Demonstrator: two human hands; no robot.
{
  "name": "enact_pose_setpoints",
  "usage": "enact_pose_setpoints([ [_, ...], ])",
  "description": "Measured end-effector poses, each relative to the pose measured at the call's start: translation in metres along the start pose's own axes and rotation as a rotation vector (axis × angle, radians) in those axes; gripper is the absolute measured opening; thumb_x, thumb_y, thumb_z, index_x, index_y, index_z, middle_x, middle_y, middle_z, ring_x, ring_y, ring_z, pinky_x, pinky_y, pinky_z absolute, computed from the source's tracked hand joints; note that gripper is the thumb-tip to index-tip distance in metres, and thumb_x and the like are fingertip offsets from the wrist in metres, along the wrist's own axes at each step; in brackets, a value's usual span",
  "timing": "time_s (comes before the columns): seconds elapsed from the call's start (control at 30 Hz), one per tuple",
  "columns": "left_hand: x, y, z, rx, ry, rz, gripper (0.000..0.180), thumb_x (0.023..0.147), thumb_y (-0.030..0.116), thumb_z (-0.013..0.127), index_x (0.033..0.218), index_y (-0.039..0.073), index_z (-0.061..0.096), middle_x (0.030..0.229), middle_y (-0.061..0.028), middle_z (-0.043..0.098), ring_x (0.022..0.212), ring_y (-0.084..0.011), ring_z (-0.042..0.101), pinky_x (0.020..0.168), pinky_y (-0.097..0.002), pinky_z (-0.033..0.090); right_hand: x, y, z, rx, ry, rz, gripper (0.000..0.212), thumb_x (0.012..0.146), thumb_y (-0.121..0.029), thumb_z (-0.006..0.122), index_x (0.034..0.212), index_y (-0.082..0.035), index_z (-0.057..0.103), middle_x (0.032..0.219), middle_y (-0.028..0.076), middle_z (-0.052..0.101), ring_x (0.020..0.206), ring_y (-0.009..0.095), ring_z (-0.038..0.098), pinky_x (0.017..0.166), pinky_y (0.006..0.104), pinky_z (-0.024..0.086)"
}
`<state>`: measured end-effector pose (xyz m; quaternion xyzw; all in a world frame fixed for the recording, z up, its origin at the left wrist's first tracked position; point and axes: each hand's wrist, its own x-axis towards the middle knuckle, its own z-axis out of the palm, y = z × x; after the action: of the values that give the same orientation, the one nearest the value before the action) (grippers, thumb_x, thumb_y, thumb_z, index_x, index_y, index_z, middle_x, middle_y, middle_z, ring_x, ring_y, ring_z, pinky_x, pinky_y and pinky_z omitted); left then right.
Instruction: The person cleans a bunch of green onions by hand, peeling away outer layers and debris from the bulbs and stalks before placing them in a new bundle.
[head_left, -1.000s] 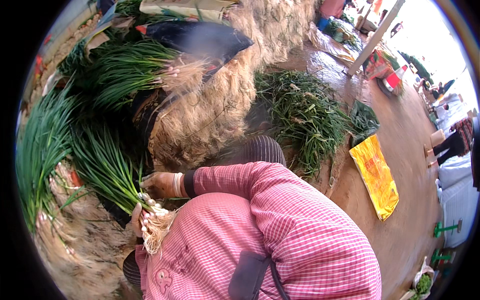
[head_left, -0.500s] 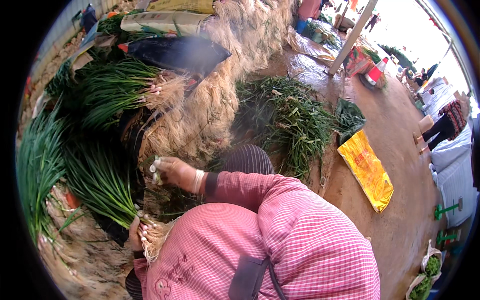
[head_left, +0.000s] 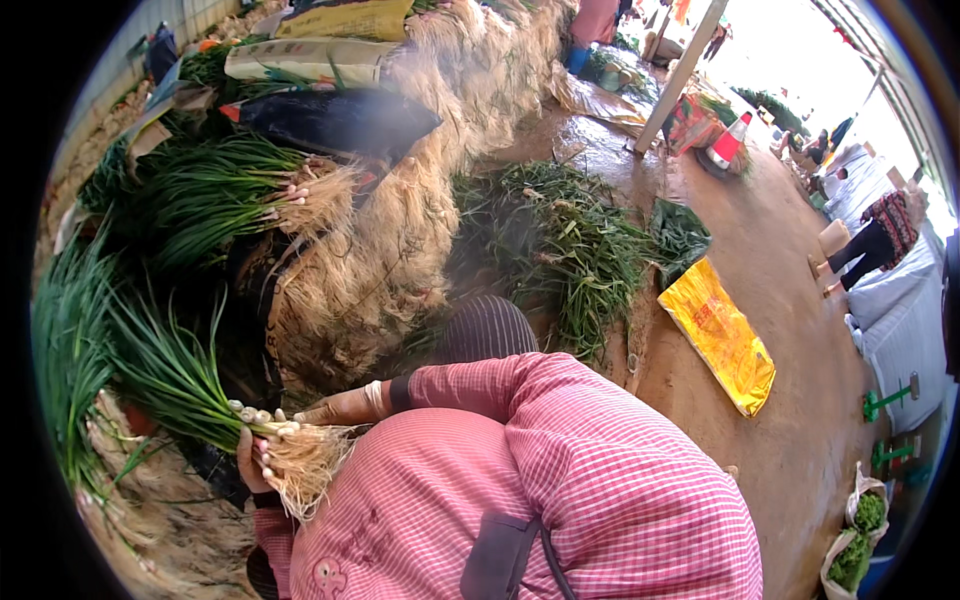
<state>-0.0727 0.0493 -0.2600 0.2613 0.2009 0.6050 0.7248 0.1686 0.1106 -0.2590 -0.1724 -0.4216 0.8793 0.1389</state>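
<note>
A bunch of spring onions (head_left: pixel 185 385) with long green leaves, white-pink bulbs and pale stringy roots rests against my left side. My left hand (head_left: pixel 248 462) is closed around it just by the bulbs, the roots pointing toward my chequered sleeve and front. From the other side my right hand (head_left: pixel 345 405), a pale band at its wrist, reaches the same bulbs. Its fingertips press together on the bulb end; exactly which stalk they pinch is hidden. Another bunch of spring onions (head_left: pixel 215 195) lies farther off, and more green leaves (head_left: pixel 70 340) stand at the far left.
Matted pale roots (head_left: pixel 340 290) heap up ahead of me. Right of my knee (head_left: pixel 485 328) lies a pile of green leaves (head_left: pixel 570 235), then a yellow sack (head_left: pixel 715 335). Farther away are a post (head_left: pixel 680 75), a traffic cone (head_left: pixel 728 142) and a standing person (head_left: pixel 880 240).
My right hand has come down and left from above my lap onto the bulbs. The bunch in my left hand has shifted slightly up and left. The whole view has shifted a little.
</note>
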Motion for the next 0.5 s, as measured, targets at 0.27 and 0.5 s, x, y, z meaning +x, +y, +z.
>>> enact_pose_setpoints([
  [0.27, 0.035, -0.008, -0.050, -0.008, 0.162, -0.013, 0.029, 0.094, 0.015, 0.059, 0.122, 0.006, 0.057, 0.107, -0.0081, 0.065, 0.104, -0.0201, 0.061, 0.106, -0.0411, 0.042, -0.069, -0.067, 0.010, 0.223, -0.043, -0.344, 0.021, 0.098, -0.018, 0.054, 0.111, -0.005, 0.064, 0.064, -0.006, 0.046, 0.049, 0.006, 0.036, 0.043, 0.0203, 0.028],
  [0.5, 0.034, -0.006, -0.002, -0.027, 0.198, -0.277, 0.042, 0.097, 0.020, 0.055, 0.135, 0.006, 0.047, 0.120, -0.0125, 0.062, 0.114, -0.0261, 0.059, 0.097, -0.0391, 0.049, -0.079, -0.137, 0.084, -1.111, 0.282, -0.959, 0.025, 0.097, -0.018, 0.055, 0.118, -0.005, 0.061, 0.096, 0.005, 0.067, 0.086, 0.018, 0.062, 0.079, 0.0333, 0.050],
])
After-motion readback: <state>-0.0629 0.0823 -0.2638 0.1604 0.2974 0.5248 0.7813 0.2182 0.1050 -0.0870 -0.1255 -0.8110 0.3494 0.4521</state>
